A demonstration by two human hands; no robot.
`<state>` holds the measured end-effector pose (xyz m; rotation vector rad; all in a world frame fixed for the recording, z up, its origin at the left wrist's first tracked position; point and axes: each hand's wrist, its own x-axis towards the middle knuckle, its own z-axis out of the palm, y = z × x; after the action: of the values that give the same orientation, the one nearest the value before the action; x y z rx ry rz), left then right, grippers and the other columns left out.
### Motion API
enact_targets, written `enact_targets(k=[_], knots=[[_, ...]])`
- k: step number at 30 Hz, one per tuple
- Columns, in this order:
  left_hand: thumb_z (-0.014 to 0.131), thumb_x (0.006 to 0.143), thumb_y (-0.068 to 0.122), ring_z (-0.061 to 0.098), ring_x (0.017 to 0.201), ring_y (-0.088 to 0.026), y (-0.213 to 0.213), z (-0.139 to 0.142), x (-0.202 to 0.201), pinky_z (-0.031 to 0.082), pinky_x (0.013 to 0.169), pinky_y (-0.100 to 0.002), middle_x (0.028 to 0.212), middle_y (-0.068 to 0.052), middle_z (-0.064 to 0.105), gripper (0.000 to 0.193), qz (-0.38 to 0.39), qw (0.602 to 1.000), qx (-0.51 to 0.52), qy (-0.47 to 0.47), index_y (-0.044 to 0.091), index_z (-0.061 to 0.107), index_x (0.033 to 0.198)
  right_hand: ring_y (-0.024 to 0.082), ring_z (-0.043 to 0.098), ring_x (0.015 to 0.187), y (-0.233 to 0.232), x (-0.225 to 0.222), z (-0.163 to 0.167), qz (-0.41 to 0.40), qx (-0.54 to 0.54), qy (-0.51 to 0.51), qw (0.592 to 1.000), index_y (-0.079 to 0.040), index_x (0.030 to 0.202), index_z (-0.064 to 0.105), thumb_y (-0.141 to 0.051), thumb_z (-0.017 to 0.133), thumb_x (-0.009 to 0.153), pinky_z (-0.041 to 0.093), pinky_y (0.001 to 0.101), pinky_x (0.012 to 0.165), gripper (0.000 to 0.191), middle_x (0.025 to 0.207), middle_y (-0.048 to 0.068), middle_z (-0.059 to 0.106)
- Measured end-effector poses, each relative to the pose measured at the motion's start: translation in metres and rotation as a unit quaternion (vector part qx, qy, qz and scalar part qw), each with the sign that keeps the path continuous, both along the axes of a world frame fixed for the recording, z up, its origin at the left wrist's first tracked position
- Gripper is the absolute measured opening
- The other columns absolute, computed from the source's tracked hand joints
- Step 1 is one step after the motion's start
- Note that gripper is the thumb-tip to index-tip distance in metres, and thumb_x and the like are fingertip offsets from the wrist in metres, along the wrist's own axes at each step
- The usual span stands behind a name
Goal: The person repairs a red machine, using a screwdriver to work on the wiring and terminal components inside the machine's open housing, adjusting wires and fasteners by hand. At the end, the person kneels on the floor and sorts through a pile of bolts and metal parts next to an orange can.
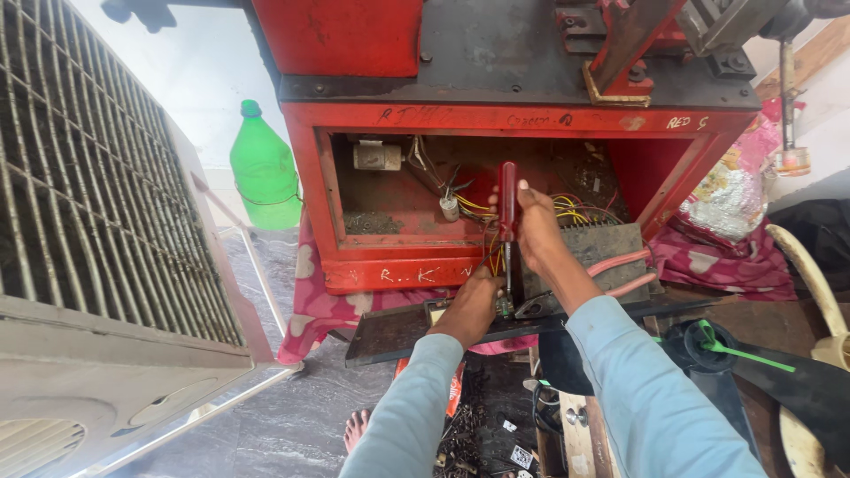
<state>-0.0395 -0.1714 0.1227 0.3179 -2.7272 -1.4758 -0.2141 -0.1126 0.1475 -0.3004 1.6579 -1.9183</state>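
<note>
While the right hand (537,232) wraps its fingers closed around the dark red handle of a screwdriver (506,212) near the middle of the frame, the tool stands almost upright, its metal shaft running down to a dark plate (394,329) that juts out in front of a red machine cabinet (354,159). Just below and left of it, the left hand (469,305) rests on that plate beside the shaft's lower end, its fingers curled under and out of sight, so I cannot tell whether they pinch anything. Both arms wear light blue sleeves rising from the bottom edge. Behind the hands, the cabinet's open front shows a tangle of yellow wires (571,211), a small white part (377,156) at the upper left of the opening, and a grey block (611,243) with two pink cables (620,264) leaving it at the right. A green plastic bottle (264,170) stands left of the cabinet, and a large grilled panel (97,204) fills the left side of the frame. Pink patterned cloth (319,301) lies under the cabinet, and small loose parts are scattered on the floor at bottom centre.
</note>
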Motion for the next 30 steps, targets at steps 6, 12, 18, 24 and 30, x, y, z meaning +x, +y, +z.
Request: enact_targets(k=[6, 12, 18, 24, 30], knots=[[0.052, 0.090, -0.009, 0.058, 0.122, -0.039, 0.001, -0.003, 0.000, 0.045, 0.106, -0.047, 0.124, -0.024, 0.058, 0.040, 0.003, 1.000, -0.001, 0.006, 0.002, 0.068, 0.125, 0.017, 0.065, 0.075, -0.005, 0.008, -0.005, -0.034, -0.006, -0.009, 0.999, -0.010, 0.109, 0.056, -0.035, 0.059, 0.103, 0.053, 0.0335, 0.061, 0.026, 0.092, 0.006, 0.069], [0.053, 0.091, -0.007, 0.058, 0.121, -0.041, 0.001, -0.006, -0.001, 0.046, 0.104, -0.048, 0.123, -0.025, 0.058, 0.038, 0.002, 1.000, -0.002, 0.015, 0.001, 0.068, 0.124, 0.018, 0.066, 0.074, 0.003, 0.010, 0.001, 0.011, -0.003, -0.014, 1.000, -0.005, 0.105, 0.063, -0.041, 0.053, 0.104, 0.056, 0.0340, 0.067, 0.037, 0.088, 0.009, 0.068], [0.053, 0.094, -0.004, 0.058, 0.121, -0.041, 0.001, -0.005, -0.001, 0.046, 0.104, -0.048, 0.123, -0.025, 0.057, 0.033, 0.005, 1.000, -0.001, -0.002, 0.000, 0.068, 0.123, 0.016, 0.065, 0.075, -0.003, 0.019, 0.004, 0.027, -0.015, -0.029, 0.999, -0.005, 0.107, 0.062, -0.045, 0.048, 0.103, 0.057, 0.0337, 0.068, 0.042, 0.093, 0.008, 0.071], [0.054, 0.097, 0.001, 0.059, 0.120, -0.040, 0.000, -0.004, 0.000, 0.046, 0.103, -0.048, 0.122, -0.024, 0.057, 0.028, 0.001, 1.000, 0.001, -0.001, 0.000, 0.068, 0.121, 0.016, 0.063, 0.079, 0.001, 0.016, -0.004, 0.033, -0.007, -0.009, 0.999, -0.006, 0.113, 0.057, -0.035, 0.059, 0.104, 0.057, 0.0358, 0.072, 0.030, 0.098, 0.007, 0.064], [0.053, 0.095, -0.002, 0.059, 0.121, -0.039, 0.001, -0.002, -0.001, 0.046, 0.104, -0.048, 0.123, -0.023, 0.058, 0.031, 0.001, 1.000, -0.002, -0.002, 0.000, 0.068, 0.122, 0.017, 0.066, 0.081, 0.004, 0.012, -0.003, 0.066, 0.001, -0.027, 0.997, -0.001, 0.115, 0.065, -0.042, 0.041, 0.109, 0.058, 0.0347, 0.076, 0.048, 0.096, 0.009, 0.069]])
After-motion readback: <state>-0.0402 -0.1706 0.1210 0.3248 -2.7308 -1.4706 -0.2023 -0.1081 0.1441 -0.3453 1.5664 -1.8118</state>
